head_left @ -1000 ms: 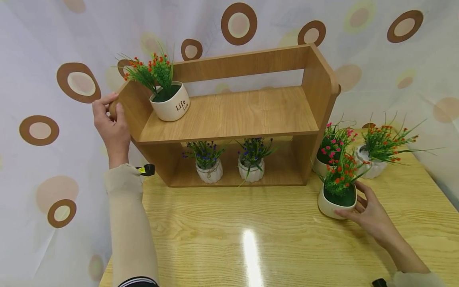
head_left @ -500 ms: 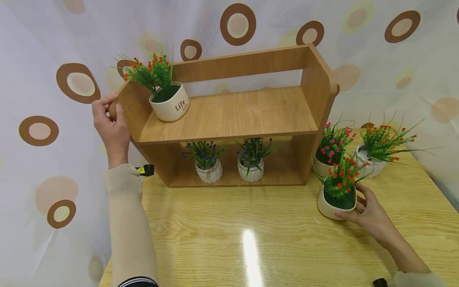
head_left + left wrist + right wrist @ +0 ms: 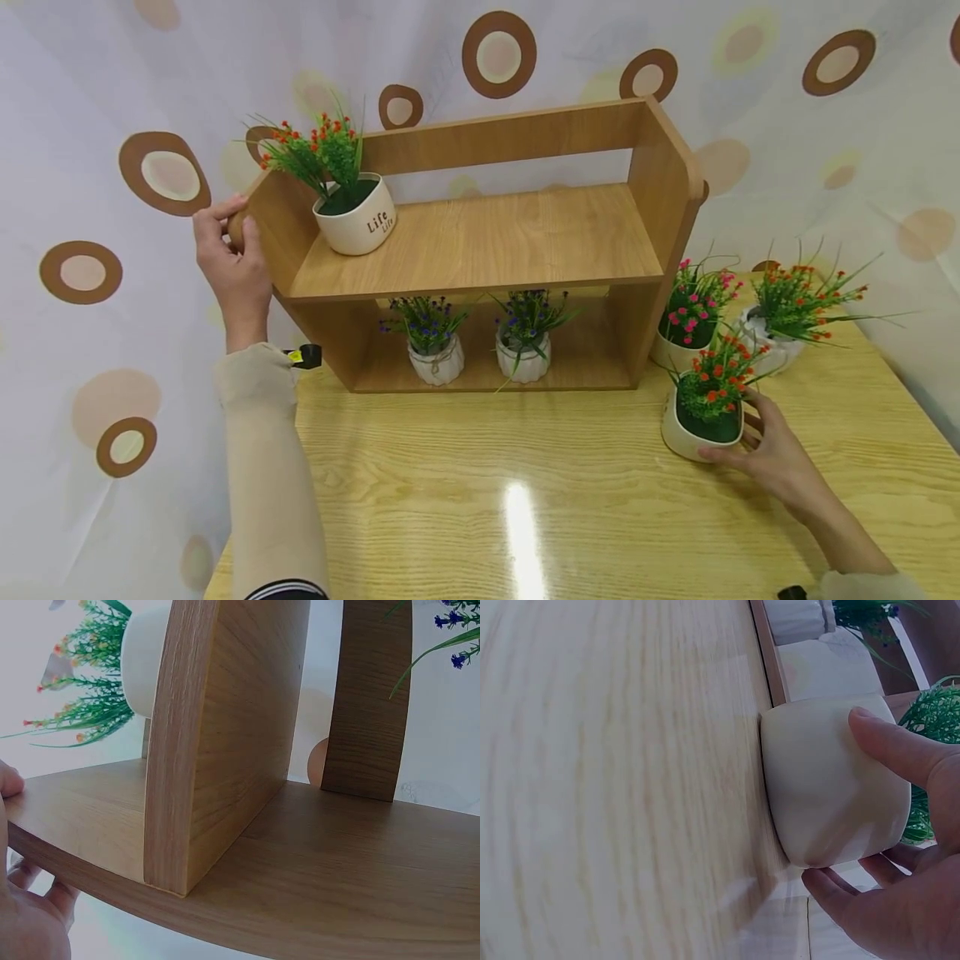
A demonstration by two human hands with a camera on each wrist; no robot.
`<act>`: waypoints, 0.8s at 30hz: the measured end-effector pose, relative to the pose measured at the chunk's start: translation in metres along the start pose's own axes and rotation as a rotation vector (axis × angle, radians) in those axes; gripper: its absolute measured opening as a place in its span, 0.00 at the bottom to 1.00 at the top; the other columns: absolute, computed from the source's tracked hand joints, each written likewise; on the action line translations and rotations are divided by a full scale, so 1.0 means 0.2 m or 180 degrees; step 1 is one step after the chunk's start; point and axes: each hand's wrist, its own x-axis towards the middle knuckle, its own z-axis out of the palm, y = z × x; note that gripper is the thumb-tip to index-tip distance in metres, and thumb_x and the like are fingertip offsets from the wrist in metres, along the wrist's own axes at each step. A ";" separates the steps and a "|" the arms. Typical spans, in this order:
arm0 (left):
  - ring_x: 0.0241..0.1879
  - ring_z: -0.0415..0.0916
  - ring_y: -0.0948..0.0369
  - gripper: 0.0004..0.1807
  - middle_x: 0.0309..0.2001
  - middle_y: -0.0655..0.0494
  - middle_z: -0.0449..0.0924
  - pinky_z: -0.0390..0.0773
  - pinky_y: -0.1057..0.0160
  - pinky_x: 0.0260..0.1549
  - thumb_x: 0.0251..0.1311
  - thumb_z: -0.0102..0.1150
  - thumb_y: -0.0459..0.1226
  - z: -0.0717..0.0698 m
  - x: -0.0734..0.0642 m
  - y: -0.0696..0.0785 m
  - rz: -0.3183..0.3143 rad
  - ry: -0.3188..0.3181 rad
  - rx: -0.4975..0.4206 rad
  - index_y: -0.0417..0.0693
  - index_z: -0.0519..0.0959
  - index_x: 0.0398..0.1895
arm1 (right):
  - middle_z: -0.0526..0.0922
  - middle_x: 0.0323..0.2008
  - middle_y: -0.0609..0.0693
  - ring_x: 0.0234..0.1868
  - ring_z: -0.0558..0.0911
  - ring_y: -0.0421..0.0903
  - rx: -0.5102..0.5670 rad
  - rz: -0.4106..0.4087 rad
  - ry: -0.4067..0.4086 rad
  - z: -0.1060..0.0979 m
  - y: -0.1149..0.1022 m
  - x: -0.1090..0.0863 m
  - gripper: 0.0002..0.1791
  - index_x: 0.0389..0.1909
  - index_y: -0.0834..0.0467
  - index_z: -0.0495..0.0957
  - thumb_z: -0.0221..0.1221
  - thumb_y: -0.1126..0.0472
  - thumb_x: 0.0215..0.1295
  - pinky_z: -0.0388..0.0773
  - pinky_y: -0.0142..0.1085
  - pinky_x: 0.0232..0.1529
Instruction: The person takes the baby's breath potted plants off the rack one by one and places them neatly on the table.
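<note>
My left hand (image 3: 238,271) grips the upper front edge of the left side panel of a two-tier wooden shelf (image 3: 495,242). In the left wrist view, the thumb lies inside the panel and the fingers outside. On the right, my right hand (image 3: 783,462) holds a white potted plant (image 3: 682,437) with orange-red flowers, standing on the table just right of the shelf's front. The right wrist view has the thumb on one side of the pot (image 3: 825,780) and fingertips on the opposite side. Its base sits against the wood surface.
On the upper tier, at left, stands a white "Life" pot (image 3: 356,225) with red flowers. Two ribbed pots (image 3: 437,362) with blue flowers occupy the lower tier. Behind the held pot are a pink-flowered pot (image 3: 675,354) and another red-flowered pot (image 3: 772,354) on the table (image 3: 420,500).
The head view has shifted very slightly. Both hands keep their holds, and the shelf and pots stay in place.
</note>
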 end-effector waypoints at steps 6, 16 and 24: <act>0.44 0.69 0.73 0.14 0.55 0.67 0.77 0.64 0.70 0.36 0.73 0.51 0.36 0.00 0.00 0.01 0.0001 0.0004 0.0010 0.50 0.82 0.55 | 0.34 0.79 0.77 0.73 0.50 0.84 -0.0163 -0.0032 0.0034 0.00 0.01 -0.01 0.67 0.82 0.62 0.27 0.72 0.63 0.62 0.74 0.20 0.54; 0.46 0.69 0.73 0.13 0.57 0.65 0.78 0.65 0.70 0.37 0.74 0.51 0.37 0.00 -0.01 0.00 -0.0037 -0.0025 0.0023 0.51 0.81 0.56 | 0.54 0.79 0.53 0.79 0.57 0.41 -0.0239 -0.1073 0.0962 0.00 -0.16 -0.09 0.64 0.84 0.51 0.42 0.72 0.76 0.54 0.58 0.13 0.67; 0.46 0.69 0.73 0.13 0.56 0.65 0.78 0.65 0.70 0.37 0.74 0.51 0.37 0.00 0.00 0.01 -0.0014 -0.0001 0.0025 0.50 0.81 0.56 | 0.66 0.74 0.43 0.74 0.63 0.36 -0.0468 -0.2269 0.1515 0.07 -0.59 -0.06 0.50 0.78 0.58 0.63 0.77 0.56 0.56 0.56 0.23 0.73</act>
